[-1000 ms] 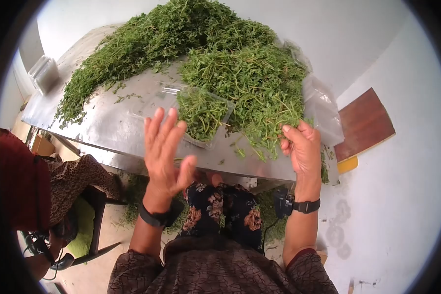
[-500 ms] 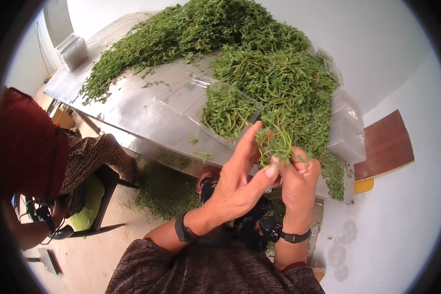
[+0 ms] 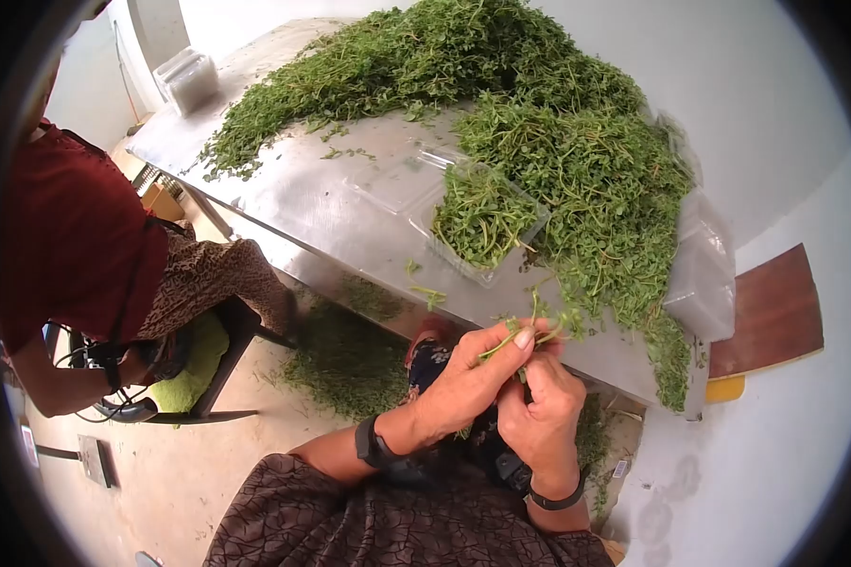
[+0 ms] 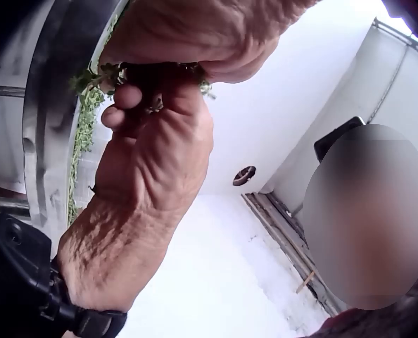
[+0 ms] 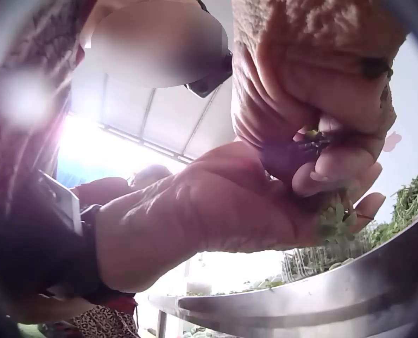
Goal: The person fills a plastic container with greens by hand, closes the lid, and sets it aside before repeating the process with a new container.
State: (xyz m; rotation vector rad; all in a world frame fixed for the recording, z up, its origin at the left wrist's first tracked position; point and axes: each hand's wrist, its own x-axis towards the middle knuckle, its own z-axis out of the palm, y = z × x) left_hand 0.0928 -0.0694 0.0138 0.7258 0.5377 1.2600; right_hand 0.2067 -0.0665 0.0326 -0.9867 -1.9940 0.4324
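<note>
Nearest the body, both hands meet just off the near edge of the counter (image 3: pixel 350 222): the left hand (image 3: pixel 463 383) pinches a small sprig of green herbs (image 3: pixel 529 333) between thumb and fingertips, and the right hand (image 3: pixel 539 416), fingers curled, pinches the same sprig from below, so the sprig hangs in the air above the lap, not over the metal top. The wrist views show the two hands pressed close with green bits between the fingers. Held there, any leaf or stem that slips from the pinch would likely drop to the floor, where a heap of green litter (image 3: pixel 345 364) already lies under the edge. A hard pull could snap the thin stems. Just beyond the hands, a clear plastic tray (image 3: pixel 487 222) stands part-filled with herbs on the counter, close to the edge; a careless elbow or wrist could push it off. Behind it the big herb pile (image 3: pixel 539 123) spills toward the right edge, and a stack of clear trays (image 3: pixel 191 77) sits at the far corner. No brand, label or writing can be read anywhere.
</note>
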